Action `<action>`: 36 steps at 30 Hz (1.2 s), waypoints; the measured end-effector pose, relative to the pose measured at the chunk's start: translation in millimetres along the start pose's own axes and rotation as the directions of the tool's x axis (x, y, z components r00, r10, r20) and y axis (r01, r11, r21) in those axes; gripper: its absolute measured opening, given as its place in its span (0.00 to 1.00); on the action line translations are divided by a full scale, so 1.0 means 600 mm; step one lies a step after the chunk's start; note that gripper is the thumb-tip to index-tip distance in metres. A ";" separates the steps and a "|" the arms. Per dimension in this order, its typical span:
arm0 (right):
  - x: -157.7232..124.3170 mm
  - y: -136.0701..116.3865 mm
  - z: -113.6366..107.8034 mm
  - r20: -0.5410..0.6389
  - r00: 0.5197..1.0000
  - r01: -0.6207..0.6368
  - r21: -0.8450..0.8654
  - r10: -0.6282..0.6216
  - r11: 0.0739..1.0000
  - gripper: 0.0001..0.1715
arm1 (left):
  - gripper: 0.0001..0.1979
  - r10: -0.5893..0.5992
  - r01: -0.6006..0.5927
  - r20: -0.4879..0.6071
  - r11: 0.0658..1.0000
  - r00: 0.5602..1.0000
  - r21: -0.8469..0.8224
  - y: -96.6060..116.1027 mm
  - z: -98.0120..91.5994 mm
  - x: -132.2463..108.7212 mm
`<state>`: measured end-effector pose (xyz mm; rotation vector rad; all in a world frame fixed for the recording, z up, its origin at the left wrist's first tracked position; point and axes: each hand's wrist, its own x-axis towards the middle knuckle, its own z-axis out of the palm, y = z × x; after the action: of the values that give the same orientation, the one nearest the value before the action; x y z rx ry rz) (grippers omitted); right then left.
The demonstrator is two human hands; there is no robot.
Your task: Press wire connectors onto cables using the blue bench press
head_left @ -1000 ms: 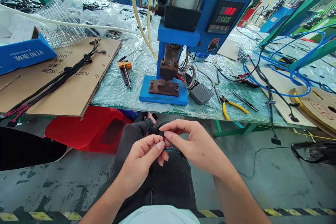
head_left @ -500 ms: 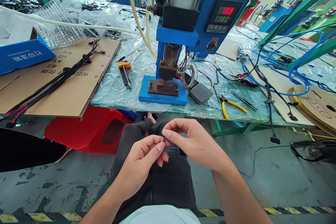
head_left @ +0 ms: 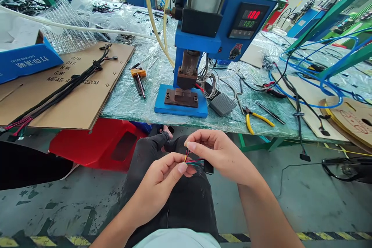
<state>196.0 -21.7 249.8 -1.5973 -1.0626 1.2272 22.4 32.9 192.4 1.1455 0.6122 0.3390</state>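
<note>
Over the lap, my left hand (head_left: 165, 176) pinches a bundle of thin coloured wires (head_left: 194, 162) between thumb and fingers. The wires run right to a black connector (head_left: 208, 166) hanging beneath my right hand (head_left: 216, 155). A few red, yellow and dark wires (head_left: 186, 156) bend upward out of the bundle, and my right thumb and forefinger are closed on their upper ends. Whatever sits at those ends is hidden by the fingertips.
Ahead on the bench stands a blue heated press (head_left: 181, 102) with a lit display. Beside it lie a grey foot pedal (head_left: 223, 104) and yellow-handled pliers (head_left: 255, 117). Cable harnesses (head_left: 72, 81) rest on cardboard at left. A red stool (head_left: 95, 143) is under the bench.
My right hand has shifted slightly right and away from the left, pulling the upturned wires into view. The black connector now shows more clearly.
</note>
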 end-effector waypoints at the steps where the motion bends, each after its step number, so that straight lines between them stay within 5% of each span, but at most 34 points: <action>1: 0.000 -0.001 -0.002 -0.009 1.000 0.006 -0.003 -0.006 1.000 0.13 | 0.14 0.001 -0.002 0.010 1.000 1.000 0.015 -0.003 0.000 0.000; 8: 0.001 0.003 -0.011 -0.141 0.987 0.082 0.007 -0.080 0.997 0.19 | 0.13 0.020 -0.023 -0.053 0.998 0.998 -0.056 -0.012 0.003 0.005; 15: -0.003 0.062 -0.006 -0.342 0.937 0.110 0.103 -0.069 0.989 0.23 | 0.13 0.040 -0.052 -0.100 0.991 0.994 -0.124 -0.006 0.000 0.010; 20: -0.029 0.114 0.038 -0.122 0.991 0.054 0.001 -0.053 0.999 0.15 | 0.13 0.047 -0.062 -0.110 0.989 0.993 -0.136 -0.007 -0.003 0.016; 23: -0.045 0.143 0.076 -0.041 0.996 0.072 -0.105 -0.076 0.992 0.20 | 0.14 0.029 -0.048 -0.124 0.987 0.992 -0.154 -0.005 -0.002 0.020; 31: -0.032 0.163 0.139 -0.057 0.984 0.150 -0.247 -0.168 0.957 0.13 | 0.12 0.009 -0.041 -0.163 0.980 0.987 -0.197 0.001 0.012 0.024; 36: -0.026 0.143 0.121 -0.131 0.982 0.095 -0.278 -0.136 0.956 0.17 | 0.18 0.139 -0.128 -0.179 0.989 0.974 0.067 -0.012 -0.030 0.011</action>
<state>133.7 -52.6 160.2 -1.7744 -1.2492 0.8977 16.6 46.9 178.8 1.2197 0.7111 0.5507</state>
